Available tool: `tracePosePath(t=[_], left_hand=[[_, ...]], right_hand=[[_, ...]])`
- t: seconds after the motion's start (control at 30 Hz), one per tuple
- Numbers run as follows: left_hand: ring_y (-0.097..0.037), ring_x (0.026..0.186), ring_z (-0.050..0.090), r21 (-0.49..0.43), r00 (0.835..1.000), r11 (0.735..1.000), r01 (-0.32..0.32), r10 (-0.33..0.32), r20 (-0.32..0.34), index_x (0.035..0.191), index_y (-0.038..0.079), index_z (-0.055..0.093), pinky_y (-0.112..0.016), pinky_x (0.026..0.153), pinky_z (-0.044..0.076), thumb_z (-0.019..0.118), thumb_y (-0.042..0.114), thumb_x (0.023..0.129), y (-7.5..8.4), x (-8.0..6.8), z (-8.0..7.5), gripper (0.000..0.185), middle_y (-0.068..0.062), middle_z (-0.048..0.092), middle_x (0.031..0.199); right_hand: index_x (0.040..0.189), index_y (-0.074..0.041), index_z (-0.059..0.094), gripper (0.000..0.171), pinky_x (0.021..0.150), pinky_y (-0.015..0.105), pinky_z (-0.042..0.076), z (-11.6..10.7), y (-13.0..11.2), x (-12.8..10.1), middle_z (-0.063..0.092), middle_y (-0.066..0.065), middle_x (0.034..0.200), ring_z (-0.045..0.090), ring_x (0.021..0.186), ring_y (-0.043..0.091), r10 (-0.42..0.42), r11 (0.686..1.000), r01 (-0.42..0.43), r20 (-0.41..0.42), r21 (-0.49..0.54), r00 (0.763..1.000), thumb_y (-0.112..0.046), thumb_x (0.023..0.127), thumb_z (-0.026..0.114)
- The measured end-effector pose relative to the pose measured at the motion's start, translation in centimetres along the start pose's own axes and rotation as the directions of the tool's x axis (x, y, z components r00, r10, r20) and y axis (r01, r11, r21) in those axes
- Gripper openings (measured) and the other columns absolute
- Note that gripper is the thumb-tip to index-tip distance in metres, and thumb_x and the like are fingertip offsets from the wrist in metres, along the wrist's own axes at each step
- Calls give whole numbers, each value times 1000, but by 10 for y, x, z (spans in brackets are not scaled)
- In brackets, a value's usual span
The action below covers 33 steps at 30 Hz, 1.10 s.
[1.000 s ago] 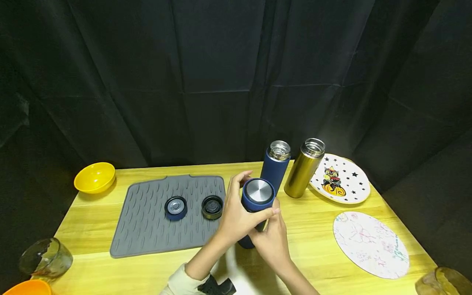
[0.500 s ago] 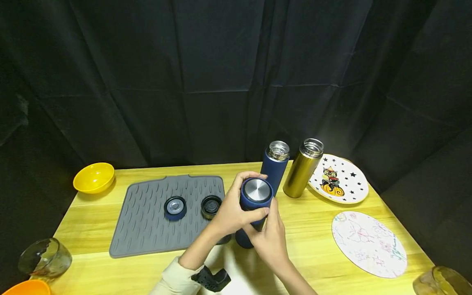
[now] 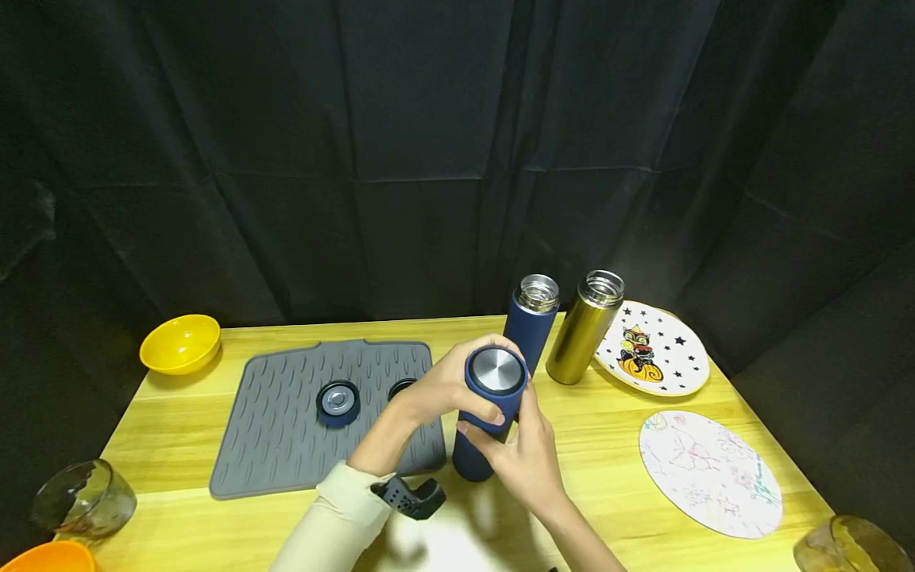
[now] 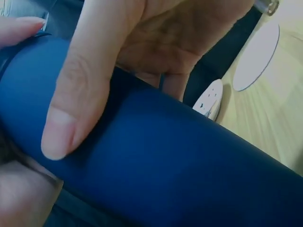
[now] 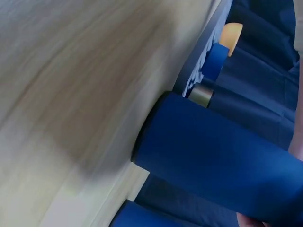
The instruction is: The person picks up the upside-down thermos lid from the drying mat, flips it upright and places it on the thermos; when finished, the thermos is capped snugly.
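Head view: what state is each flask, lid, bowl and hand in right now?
Held blue flask: upright on the table, lid on.
Left hand: grips that flask's lid.
Right hand: grips its body.
Second blue flask: upright, open.
Gold flask: upright, open.
Blue loose lid: lying on the mat.
Black loose lid: on the mat, partly hidden.
Yellow bowl: upright, looks empty.

On my feed a grey mat (image 3: pixel 286 413) lay on the wooden table (image 3: pixel 608 445) with a blue lid (image 3: pixel 339 401) on it. A yellow bowl (image 3: pixel 179 343) sat far left; an open blue flask (image 3: pixel 532 322), a gold flask (image 3: pixel 584 327) and a starred plate (image 3: pixel 654 349) stood at the back.
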State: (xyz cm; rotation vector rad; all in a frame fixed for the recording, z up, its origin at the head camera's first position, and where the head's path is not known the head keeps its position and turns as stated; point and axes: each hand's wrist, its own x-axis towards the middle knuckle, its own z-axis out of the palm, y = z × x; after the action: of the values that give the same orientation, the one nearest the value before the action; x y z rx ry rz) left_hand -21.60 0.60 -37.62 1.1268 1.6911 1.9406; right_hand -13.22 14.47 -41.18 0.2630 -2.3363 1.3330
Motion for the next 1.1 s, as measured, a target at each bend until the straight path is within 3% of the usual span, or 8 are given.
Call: tracePosePath(t=[0.1, 0.23, 0.37, 0.5, 0.67, 0.77, 0.97, 1.1], left_hand=[[-21, 111, 59, 11, 1000, 1000, 17, -17, -8, 130, 0, 51, -40, 100, 47, 77, 3, 70, 3, -4, -4, 65, -14, 63, 122], [-24, 134, 49, 162, 965, 985, 65, -20, -261, 139, 7, 49, -42, 114, 36, 82, 7, 77, 14, -32, -9, 70, -12, 54, 142], [-25, 143, 39, 251, 807, 948, 198, -12, -591, 141, 9, 48, -38, 120, 27, 82, 10, 80, 21, -79, -25, 70, -9, 51, 146], [-31, 143, 38, 230, 640, 894, 383, -77, -765, 140, 7, 49, -39, 119, 30, 78, 14, 85, 16, -118, -44, 63, -13, 49, 147], [-44, 144, 31, 235, 528, 774, 588, -147, -837, 143, 6, 45, -55, 116, 31, 78, 16, 84, 5, -146, -67, 68, -20, 40, 153], [-48, 143, 29, 254, 523, 712, 655, -184, -832, 147, 5, 41, -62, 113, 30, 79, 15, 81, -2, -153, -81, 77, -24, 36, 154], [-55, 142, 24, 339, 599, 606, 720, -294, -745, 152, -1, 29, -68, 109, 30, 85, 16, 75, -23, -150, -96, 97, -32, 25, 157], [-54, 131, 41, 470, 647, 519, 714, -232, -727, 144, -6, 40, -64, 102, 39, 88, 12, 70, -38, -147, -98, 90, -34, 42, 146]], right_hand=[[141, -13, 44, 85, 90, 46, 53, 1, -1, 4, 66, 10, 124, 66, 109, 24, 21, 1000, -22, 15, 8, 1000, -13, 69, 90], [130, -7, 49, 71, 89, 47, 52, 9, -2, 19, 68, 13, 115, 66, 105, 28, 66, 998, -66, -3, 23, 998, -15, 72, 89], [135, -6, 46, 76, 93, 52, 50, 28, 0, 56, 65, 16, 119, 64, 108, 34, 77, 997, -77, -79, 2, 994, -23, 73, 88], [141, -7, 41, 81, 97, 56, 47, 49, 8, 95, 61, 18, 125, 61, 114, 38, 69, 996, -75, -142, -39, 987, -27, 76, 85], [142, -7, 40, 80, 96, 58, 46, 62, 21, 115, 60, 21, 122, 59, 114, 41, 139, 987, -150, -167, -56, 976, -28, 78, 84], [143, -10, 39, 81, 94, 58, 47, 63, 25, 116, 60, 21, 120, 60, 112, 42, 169, 983, -179, -170, -46, 971, -30, 78, 84], [149, -10, 29, 89, 97, 58, 45, 63, 22, 111, 53, 22, 130, 56, 118, 43, 147, 987, -154, -130, -45, 981, -32, 81, 82], [155, -6, 17, 99, 108, 59, 38, 56, 11, 88, 34, 22, 150, 41, 136, 42, 162, 984, -166, -67, -66, 985, -33, 83, 79]])
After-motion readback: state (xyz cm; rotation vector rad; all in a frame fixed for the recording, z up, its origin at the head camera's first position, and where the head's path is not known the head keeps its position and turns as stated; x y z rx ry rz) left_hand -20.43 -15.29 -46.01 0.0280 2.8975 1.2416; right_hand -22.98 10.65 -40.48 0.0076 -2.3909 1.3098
